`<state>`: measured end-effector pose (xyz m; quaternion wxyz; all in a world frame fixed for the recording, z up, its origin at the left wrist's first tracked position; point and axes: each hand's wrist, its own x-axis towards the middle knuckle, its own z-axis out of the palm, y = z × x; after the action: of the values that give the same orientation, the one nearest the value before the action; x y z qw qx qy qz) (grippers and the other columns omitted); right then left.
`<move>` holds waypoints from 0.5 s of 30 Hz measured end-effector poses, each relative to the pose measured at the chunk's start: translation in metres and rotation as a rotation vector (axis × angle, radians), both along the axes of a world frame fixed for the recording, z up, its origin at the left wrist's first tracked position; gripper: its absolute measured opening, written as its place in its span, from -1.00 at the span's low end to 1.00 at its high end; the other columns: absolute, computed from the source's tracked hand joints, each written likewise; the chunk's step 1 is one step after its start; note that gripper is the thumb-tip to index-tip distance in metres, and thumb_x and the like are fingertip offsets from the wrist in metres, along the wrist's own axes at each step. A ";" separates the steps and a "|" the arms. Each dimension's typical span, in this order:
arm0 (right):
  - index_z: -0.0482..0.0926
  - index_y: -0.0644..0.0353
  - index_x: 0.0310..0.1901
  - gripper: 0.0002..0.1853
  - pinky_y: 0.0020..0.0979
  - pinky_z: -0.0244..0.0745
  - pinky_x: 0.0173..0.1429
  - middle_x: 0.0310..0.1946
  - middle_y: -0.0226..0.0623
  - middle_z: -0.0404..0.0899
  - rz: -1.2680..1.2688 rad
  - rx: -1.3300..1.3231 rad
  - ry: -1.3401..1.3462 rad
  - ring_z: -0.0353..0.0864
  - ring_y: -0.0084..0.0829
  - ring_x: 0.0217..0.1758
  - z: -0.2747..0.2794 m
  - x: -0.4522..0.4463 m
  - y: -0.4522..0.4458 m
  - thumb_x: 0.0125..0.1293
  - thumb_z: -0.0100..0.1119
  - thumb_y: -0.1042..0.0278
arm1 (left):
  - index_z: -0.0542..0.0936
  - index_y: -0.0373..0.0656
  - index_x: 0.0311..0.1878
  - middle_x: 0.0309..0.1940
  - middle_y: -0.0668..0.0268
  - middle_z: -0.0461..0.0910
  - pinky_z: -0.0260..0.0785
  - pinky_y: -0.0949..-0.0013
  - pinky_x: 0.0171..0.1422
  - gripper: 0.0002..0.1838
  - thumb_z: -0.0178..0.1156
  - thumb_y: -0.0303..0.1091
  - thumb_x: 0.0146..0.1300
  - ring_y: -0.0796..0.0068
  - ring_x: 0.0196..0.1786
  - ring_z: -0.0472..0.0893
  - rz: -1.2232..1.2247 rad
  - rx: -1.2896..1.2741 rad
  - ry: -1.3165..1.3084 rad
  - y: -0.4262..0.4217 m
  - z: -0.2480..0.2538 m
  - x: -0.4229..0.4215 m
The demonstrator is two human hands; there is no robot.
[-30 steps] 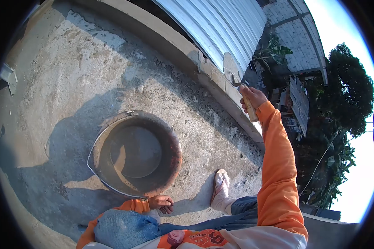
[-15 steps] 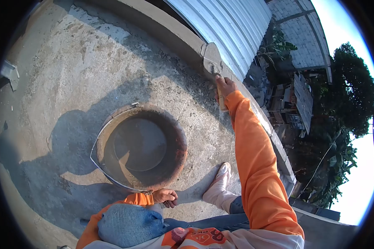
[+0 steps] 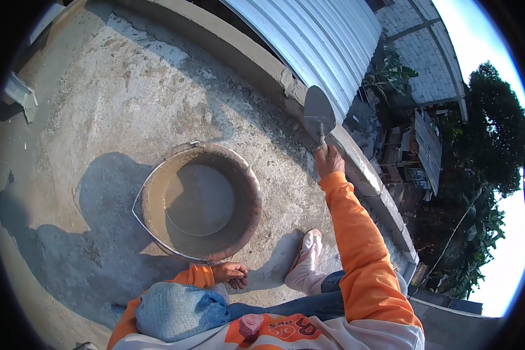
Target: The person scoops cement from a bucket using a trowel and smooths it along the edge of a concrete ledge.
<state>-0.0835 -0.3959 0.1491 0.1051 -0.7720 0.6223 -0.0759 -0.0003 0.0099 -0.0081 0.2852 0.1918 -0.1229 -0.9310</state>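
Note:
My right hand [image 3: 329, 161] grips the handle of a pointed trowel [image 3: 319, 109], its blade raised above the edge of the low concrete wall [image 3: 361, 157]. The blade shows a smooth grey face. Beside the near rim of a large round bucket [image 3: 252, 192], my left hand [image 3: 230, 274] hangs with its fingers loosely curled, and no object shows in it. Inside the bucket is a shallow grey layer, partly in shadow. A thin wire handle lies along the bucket's left side.
Rough concrete floor [image 3: 116, 105] spreads around the bucket. Corrugated metal sheeting [image 3: 315, 41] rises just beyond the wall. At the far left stands a light angular metal piece [image 3: 22, 96]. My foot [image 3: 307, 251] rests right of the bucket. Trees and a shed lie past the wall.
The trowel has lifted off the wall top and come nearer to me, its blade now turned to show its full face. The left hand has stayed beside the bucket.

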 end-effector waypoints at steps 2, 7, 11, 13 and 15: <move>0.52 0.26 -0.18 -0.63 -0.10 0.45 -0.02 -0.33 0.10 0.58 0.261 -0.036 0.015 0.58 0.06 -0.17 0.000 0.001 -0.002 0.16 0.11 0.10 | 0.38 -0.24 0.03 -0.10 0.15 0.57 0.47 0.38 -0.08 -0.71 0.00 -0.26 0.36 0.38 -0.10 0.62 0.009 0.003 -0.035 -0.002 0.007 0.002; 0.49 0.08 0.03 -0.54 -0.14 0.45 0.10 -0.03 -0.04 0.51 0.473 0.087 0.239 0.53 -0.03 0.03 0.003 0.021 -0.041 0.14 0.19 0.03 | 0.40 -0.21 -0.01 -0.14 0.17 0.58 0.46 0.37 -0.07 -0.72 0.01 -0.26 0.32 0.40 -0.14 0.61 0.004 0.059 -0.077 -0.003 0.008 0.001; 0.49 -0.04 0.12 -0.48 -0.15 0.42 0.15 -0.03 -0.07 0.53 0.354 0.163 0.421 0.51 -0.06 0.09 0.011 0.047 -0.062 0.14 0.20 -0.04 | 0.40 -0.21 -0.01 -0.15 0.17 0.57 0.46 0.35 -0.06 -0.74 0.00 -0.28 0.32 0.39 -0.14 0.61 0.011 0.056 -0.110 -0.007 0.010 -0.002; 0.51 -0.03 0.10 -0.48 -0.16 0.42 0.15 -0.04 -0.07 0.55 0.336 0.225 0.401 0.52 -0.07 0.09 0.006 0.039 -0.069 0.13 0.22 -0.05 | 0.40 -0.21 -0.01 -0.15 0.17 0.57 0.46 0.35 -0.07 -0.74 0.00 -0.28 0.32 0.39 -0.13 0.60 0.007 0.050 -0.115 -0.005 0.008 -0.001; 0.53 -0.02 0.09 -0.48 -0.17 0.42 0.14 -0.05 -0.06 0.57 0.318 0.281 0.386 0.52 -0.08 0.08 0.002 0.021 -0.079 0.11 0.24 -0.06 | 0.40 -0.21 -0.01 -0.14 0.16 0.56 0.46 0.34 -0.06 -0.72 0.01 -0.26 0.31 0.38 -0.13 0.60 0.023 0.069 -0.119 -0.003 0.007 -0.003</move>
<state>-0.0623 -0.4747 0.1515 0.1013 -0.8380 0.5062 0.1770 -0.0031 0.0071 -0.0011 0.2813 0.2578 -0.1051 -0.9184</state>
